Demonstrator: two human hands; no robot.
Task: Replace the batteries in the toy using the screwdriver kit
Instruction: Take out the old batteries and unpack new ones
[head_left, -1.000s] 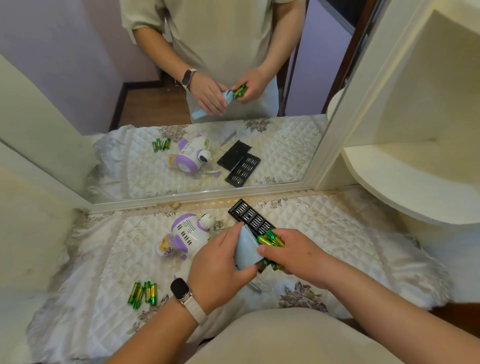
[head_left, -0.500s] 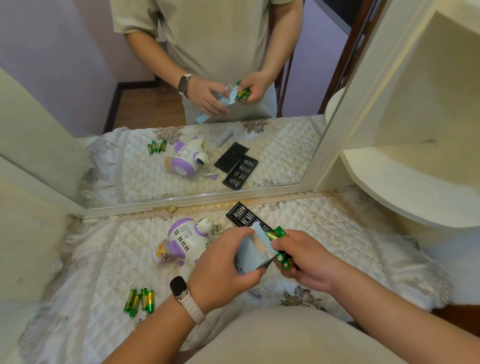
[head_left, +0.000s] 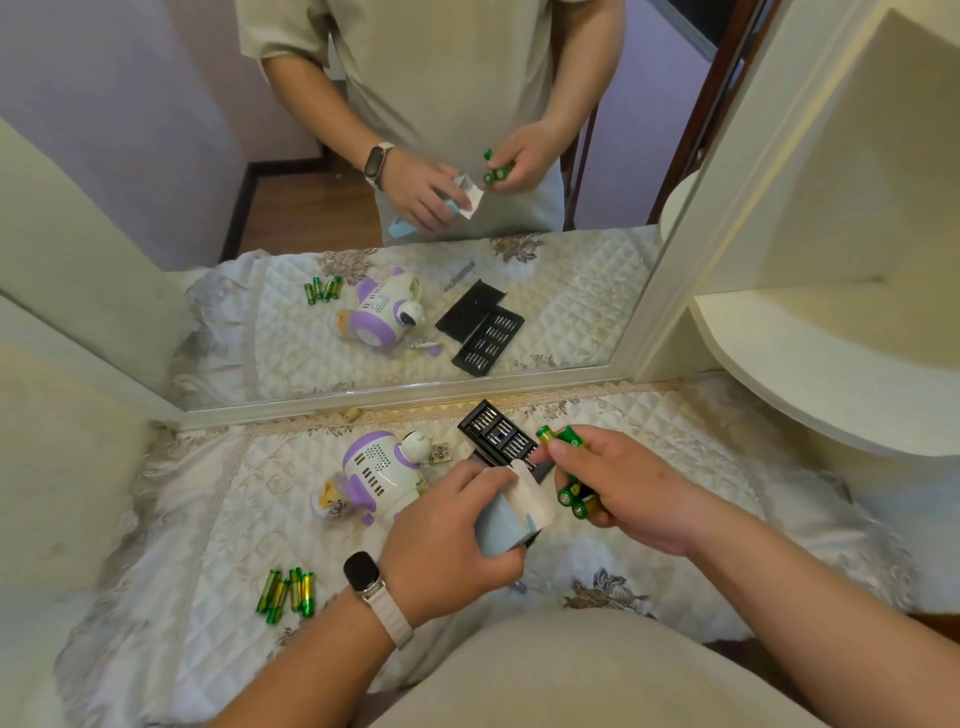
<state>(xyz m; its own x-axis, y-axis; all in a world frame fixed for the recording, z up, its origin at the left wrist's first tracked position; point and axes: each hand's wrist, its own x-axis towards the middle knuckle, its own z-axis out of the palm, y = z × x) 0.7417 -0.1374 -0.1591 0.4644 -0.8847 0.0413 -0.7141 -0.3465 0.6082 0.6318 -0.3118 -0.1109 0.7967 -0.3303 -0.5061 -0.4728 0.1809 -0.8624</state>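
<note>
The toy (head_left: 379, 475) is a white plastic robot with purple trim, rounded in the body. It lies on its side at the middle of the quilted cloth (head_left: 208, 519), slotted grille up. Its long axis runs from near left to far right, with the head at the far-right end. Just right of the head lies a small metal piece (head_left: 440, 452).

To the right of the toy, the right hand (head_left: 623, 486) holds green batteries (head_left: 574, 499) with gold ends. One is pinched at the fingertips and points far left. The rest are bunched in the palm, their round ends facing left. Their labels are too small to read.

The left hand (head_left: 447, 540) grips a pale blue pack (head_left: 501, 522) with a white flap folded open, just left of the right hand. On that wrist is a watch (head_left: 361, 571) with a dark square face and a light band.

Behind the hands lies the kit (head_left: 496, 434), a black tray of metal bits in rows.

Loose batteries (head_left: 288, 595), green and yellow, lie side by side at the near left, their long axes running near to far.

The cloth is cream with a diamond stitch and floral patches. A mirror (head_left: 571, 286) stands along the far edge, and a curved cream shelf (head_left: 831, 364) juts out on the right.
</note>
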